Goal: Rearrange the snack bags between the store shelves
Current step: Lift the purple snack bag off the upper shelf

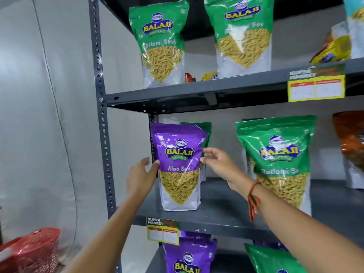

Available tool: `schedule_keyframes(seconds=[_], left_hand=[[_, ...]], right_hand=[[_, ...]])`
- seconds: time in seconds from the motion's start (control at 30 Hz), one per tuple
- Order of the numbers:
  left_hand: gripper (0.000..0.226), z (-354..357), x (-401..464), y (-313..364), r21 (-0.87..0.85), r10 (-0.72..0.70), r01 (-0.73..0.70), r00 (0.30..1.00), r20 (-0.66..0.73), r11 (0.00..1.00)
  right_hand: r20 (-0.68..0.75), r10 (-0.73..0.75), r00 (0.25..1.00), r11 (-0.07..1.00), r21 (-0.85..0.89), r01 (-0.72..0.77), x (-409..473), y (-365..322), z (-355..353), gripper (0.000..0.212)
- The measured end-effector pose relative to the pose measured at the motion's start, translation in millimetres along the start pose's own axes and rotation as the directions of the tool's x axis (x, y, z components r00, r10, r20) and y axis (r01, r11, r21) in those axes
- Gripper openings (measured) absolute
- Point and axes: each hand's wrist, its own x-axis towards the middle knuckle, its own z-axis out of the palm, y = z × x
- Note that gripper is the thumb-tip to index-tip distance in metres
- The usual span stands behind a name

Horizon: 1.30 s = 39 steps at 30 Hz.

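A purple Aloo Sev bag (178, 166) stands upright at the left end of the middle shelf (222, 211), in front of a green bag (205, 131) that is mostly hidden. My left hand (140, 177) is at the purple bag's left edge, fingers apart, the thumb touching it. My right hand (215, 162) reaches to its right edge with spread fingers, the fingertips just at the bag. Neither hand wraps around it. A green Ratlami Sev bag (277, 164) stands to the right on the same shelf.
Two green Ratlami Sev bags (160, 42) (243, 34) stand on the upper shelf (197, 91). On the lower shelf are a purple bag (189, 257) and a green bag (273, 261). An orange bag (350, 138) sits far right. Red baskets (37, 249) are on the floor at the left.
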Motion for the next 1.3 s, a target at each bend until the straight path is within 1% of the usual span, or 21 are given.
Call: schedule_keyframes(seconds=[0.07,0.1,0.13,0.23,0.3,0.4,0.57,0.67,0.8,0.93,1.0,1.1,1.23,1.3], left_hand=[[0.049,7,2,-9,-0.104,-0.020,0.027,0.997,0.068,0.994],[0.047,14,4,-16,-0.136,0.001,0.010,0.997,0.080,0.991],[0.045,16,3,-17,-0.141,-0.013,0.026,0.996,0.092,0.990],[0.033,29,9,-24,-0.154,0.003,0.007,0.998,0.061,0.988],[0.031,34,9,-23,-0.127,0.004,-0.001,1.000,0.027,0.992],[0.029,37,7,-19,-0.109,-0.010,0.008,1.000,-0.012,0.994],[0.026,40,8,-20,-0.159,-0.037,0.031,0.999,-0.039,0.987],[0.026,36,0,-12,-0.155,-0.066,0.054,0.995,-0.074,0.987],[0.025,30,-19,-1,-0.154,-0.060,0.041,0.991,-0.121,0.987],[0.024,24,-51,13,-0.171,-0.059,0.026,0.980,-0.191,0.985],[0.022,23,-68,18,-0.224,-0.061,0.008,0.970,-0.234,0.975],[0.018,18,-101,29,-0.335,-0.080,-0.010,0.964,-0.254,0.942],[0.020,12,-149,37,-0.334,-0.148,0.042,0.942,-0.301,0.942],[0.020,12,-175,38,-0.331,-0.180,0.084,0.946,-0.270,0.940]], right_hand=[[0.008,0.055,0.998,0.998,-0.008,-0.055,5,9,11,0.040],[-0.003,0.071,0.997,0.997,-0.002,-0.071,7,16,16,0.041],[-0.015,0.070,0.997,0.997,0.027,-0.069,9,22,21,0.041],[-0.057,0.099,0.993,0.990,0.104,-0.093,21,31,29,0.036],[-0.057,0.135,0.989,0.982,0.137,-0.126,26,33,32,0.027],[-0.061,0.137,0.989,0.978,0.167,-0.125,27,41,36,0.011],[-0.118,0.136,0.984,0.965,0.243,-0.104,24,42,36,0.016],[-0.144,0.126,0.982,0.961,0.264,-0.084,17,39,34,0.017],[-0.146,0.097,0.985,0.962,0.267,-0.055,-5,31,23,0.018],[-0.126,0.063,0.990,0.957,0.290,-0.024,-40,16,4,0.008],[-0.096,0.045,0.994,0.956,0.293,-0.015,-60,8,-8,0.009],[-0.055,0.021,0.998,0.956,0.293,-0.004,-91,-2,-24,0.008],[-0.033,0.020,0.999,0.955,0.296,-0.010,-133,-7,-39,0.007],[-0.025,0.049,0.998,0.961,0.273,-0.040,-153,0,-44,0.011]])
